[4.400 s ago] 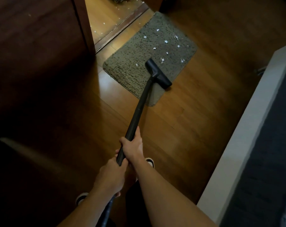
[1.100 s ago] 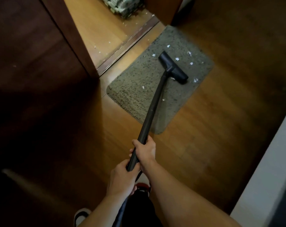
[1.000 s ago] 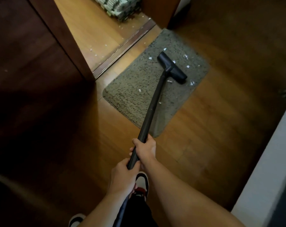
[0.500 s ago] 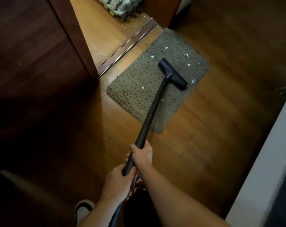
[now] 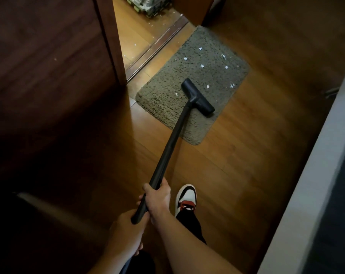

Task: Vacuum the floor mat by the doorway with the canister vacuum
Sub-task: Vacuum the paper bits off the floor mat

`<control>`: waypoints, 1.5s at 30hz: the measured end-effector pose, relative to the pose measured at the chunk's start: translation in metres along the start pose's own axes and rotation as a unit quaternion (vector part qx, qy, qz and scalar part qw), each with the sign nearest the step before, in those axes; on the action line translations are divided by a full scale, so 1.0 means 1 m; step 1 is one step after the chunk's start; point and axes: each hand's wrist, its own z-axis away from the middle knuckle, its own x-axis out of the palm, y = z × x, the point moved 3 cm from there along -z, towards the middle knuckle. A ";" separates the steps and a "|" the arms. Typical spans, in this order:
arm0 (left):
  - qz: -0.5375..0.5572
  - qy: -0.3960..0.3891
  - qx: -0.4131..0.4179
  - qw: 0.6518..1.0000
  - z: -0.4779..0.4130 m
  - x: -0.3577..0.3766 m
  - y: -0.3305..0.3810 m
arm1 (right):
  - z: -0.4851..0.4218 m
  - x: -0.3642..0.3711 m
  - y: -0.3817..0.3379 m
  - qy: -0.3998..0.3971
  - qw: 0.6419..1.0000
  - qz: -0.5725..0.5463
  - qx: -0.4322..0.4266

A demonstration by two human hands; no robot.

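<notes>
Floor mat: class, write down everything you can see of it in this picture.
The floor mat is a grey-green shaggy rectangle with rounded corners, apparently fabric pile. It lies flat on the wooden floor, askew beside the doorway track. Small white scraps dot mostly its far half. The black vacuum head rests on it toward the near side, and the wand crosses above its near edge.

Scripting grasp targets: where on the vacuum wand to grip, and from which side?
The upper end of the wand, far from the floor head, wrapped from above: the tube is slim, round and slants up toward the person. The right hand and left hand grip it there, one behind the other, likely good leverage for steering the head on the mat.
</notes>
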 end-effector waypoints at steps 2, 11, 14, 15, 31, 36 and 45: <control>0.005 -0.001 -0.001 1.000 0.002 -0.004 -0.002 | 0.003 0.003 0.001 0.000 1.000 0.000 -0.001; 0.015 0.000 0.044 0.999 -0.007 0.016 0.041 | -0.024 -0.019 -0.036 0.012 1.000 0.009 -0.018; 0.019 -0.005 0.038 0.999 -0.015 0.031 0.063 | -0.042 -0.035 -0.052 0.017 0.999 0.020 -0.023; 0.017 -0.007 0.037 0.999 -0.018 0.036 0.071 | -0.048 -0.040 -0.058 0.017 0.999 0.023 -0.027; 0.044 -0.002 0.047 0.998 -0.055 0.110 0.189 | -0.126 -0.118 -0.154 0.015 0.998 0.053 -0.037; 0.030 0.004 0.054 0.998 -0.061 0.109 0.198 | -0.135 -0.119 -0.160 0.021 0.998 0.046 -0.031; 0.024 -0.002 0.053 0.998 -0.041 0.088 0.163 | -0.099 -0.100 -0.136 0.021 0.998 0.049 -0.031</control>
